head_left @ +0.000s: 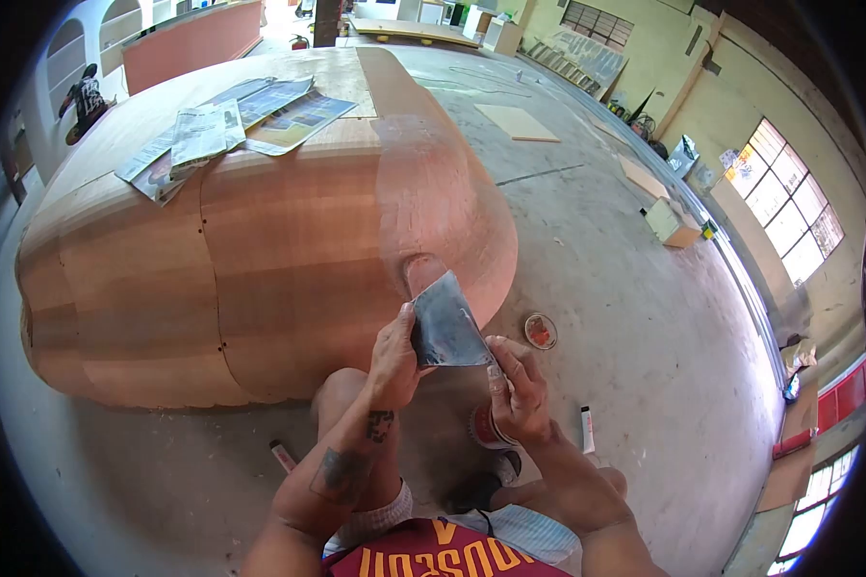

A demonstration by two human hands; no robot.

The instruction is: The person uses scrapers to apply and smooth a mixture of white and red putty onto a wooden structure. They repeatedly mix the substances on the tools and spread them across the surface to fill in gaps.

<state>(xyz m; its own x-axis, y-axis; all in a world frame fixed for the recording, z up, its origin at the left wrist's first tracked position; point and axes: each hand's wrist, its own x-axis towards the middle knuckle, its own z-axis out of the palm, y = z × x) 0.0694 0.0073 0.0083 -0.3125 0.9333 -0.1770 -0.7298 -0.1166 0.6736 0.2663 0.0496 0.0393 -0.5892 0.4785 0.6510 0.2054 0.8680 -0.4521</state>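
Observation:
My left hand (394,358) grips the left edge of a thin grey rectangular plate (448,325), its thumb along the side. Dark and whitish smears mark the plate's face. At the plate's lower right corner is my right hand (520,389), its fingers pinched closed against the corner; whether a second tool sits in them is hidden. Just behind the plate, a pink putty patch (423,272) lies on the curved plywood form (298,250). A broader, paler coated band (423,183) runs above that patch.
Newspapers (245,125) lie on top of the form. On the floor are a round open lid with reddish residue (540,332), a white tube (587,430), another tube (283,456) and a red can (486,428). A person (87,104) is at far left.

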